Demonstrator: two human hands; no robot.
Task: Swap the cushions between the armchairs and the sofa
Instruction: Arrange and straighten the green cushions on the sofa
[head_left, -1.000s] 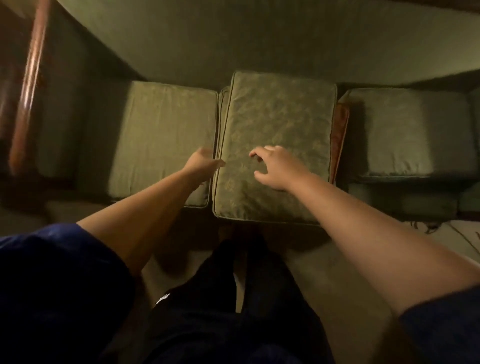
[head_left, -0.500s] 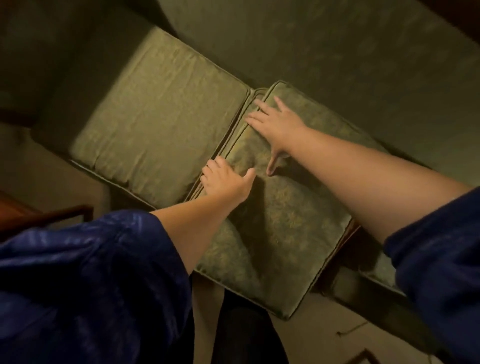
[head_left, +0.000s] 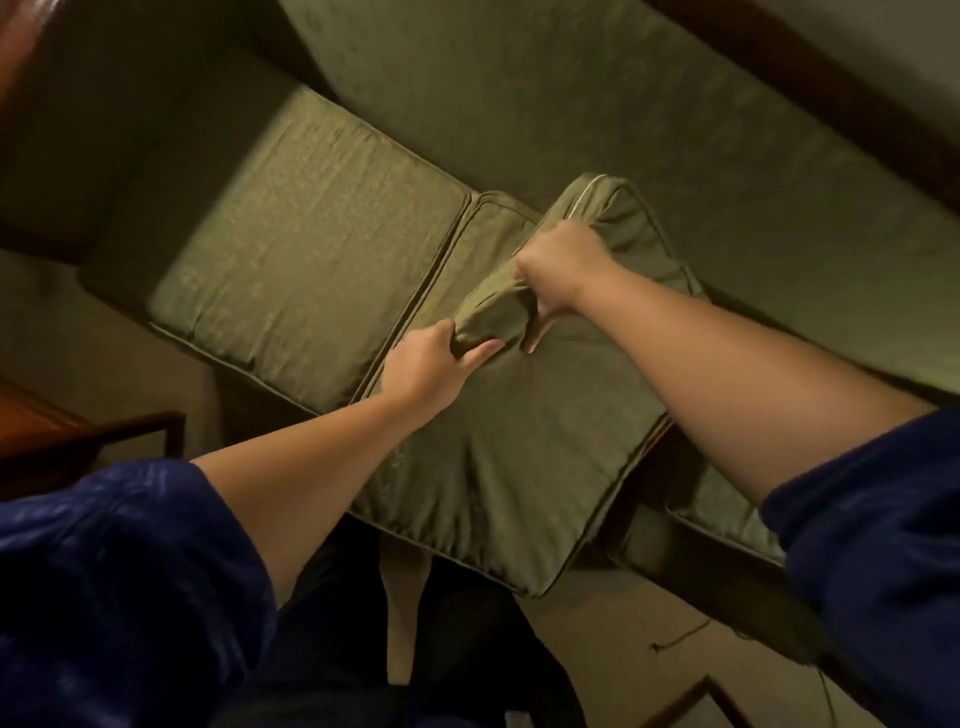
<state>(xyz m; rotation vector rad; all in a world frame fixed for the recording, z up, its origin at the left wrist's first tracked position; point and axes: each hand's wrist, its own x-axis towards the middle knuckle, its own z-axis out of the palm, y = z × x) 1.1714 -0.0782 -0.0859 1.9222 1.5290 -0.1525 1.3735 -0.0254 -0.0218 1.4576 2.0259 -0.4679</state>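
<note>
Olive-green fabric fills the view from above: a sofa (head_left: 597, 93) with a flat seat cushion (head_left: 311, 239) at its left end and, just beside it, a loose patterned cushion (head_left: 519, 457) lying on top of the middle seat, its near corner hanging past the sofa's front edge over the floor (head_left: 597, 649). Another green seat cushion (head_left: 727, 512) shows partly at the right, behind the right forearm.

Both hands are closed on this loose cushion. The left hand (head_left: 423, 364) pinches a bunched fold of cover fabric between thumb and fingers near the cushion's left edge. The right hand (head_left: 558, 273) is fisted around the same ridge of fabric further back, and the far corner of the cushion curls upward off the seat.

The step in hand appears to be lifting this cushion off the sofa to carry it to an armchair. The next move likely calls for a firmer hold on the cushion's body or edges, since gathered fabric alone may slip or strain the seams.

Half a second earlier both hands lay open and flat on the cushion, which rested level; now they have clenched and its back end has risen.
</note>
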